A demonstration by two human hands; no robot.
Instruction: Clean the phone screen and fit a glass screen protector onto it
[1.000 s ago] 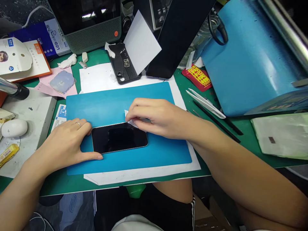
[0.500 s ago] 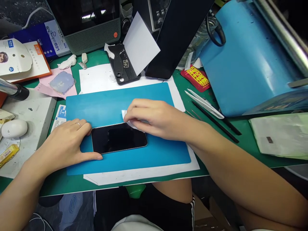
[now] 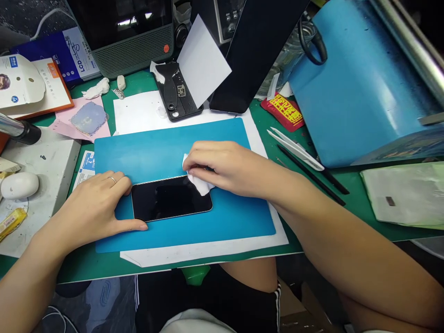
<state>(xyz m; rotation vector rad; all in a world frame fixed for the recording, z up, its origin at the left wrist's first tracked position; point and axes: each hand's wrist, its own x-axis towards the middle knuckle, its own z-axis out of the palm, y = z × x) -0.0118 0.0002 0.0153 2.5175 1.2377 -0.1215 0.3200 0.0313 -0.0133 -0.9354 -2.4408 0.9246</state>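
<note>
A smartphone (image 3: 169,200) with a dark, glossy screen lies face up on a blue mat (image 3: 138,155). My left hand (image 3: 104,201) braces its left end, thumb along the near edge and curled fingers at the far corner. In my right hand (image 3: 222,166) a crumpled white wipe (image 3: 201,183) is pinched between thumb and fingers. The wipe touches the phone's far right corner and hangs a little over the screen. My right palm side is hidden from view.
Behind the mat lie a black phone housing (image 3: 169,92) and a leaning white card (image 3: 204,60). White tweezers (image 3: 294,149) and a black stick-like tool (image 3: 308,173) lie to the right, near a red packet (image 3: 282,111). A white earbud case (image 3: 20,186) sits at left.
My right hand has shifted slightly right and away from me with the wipe, and more of the wipe now shows. My left hand and the phone have stayed put.
</note>
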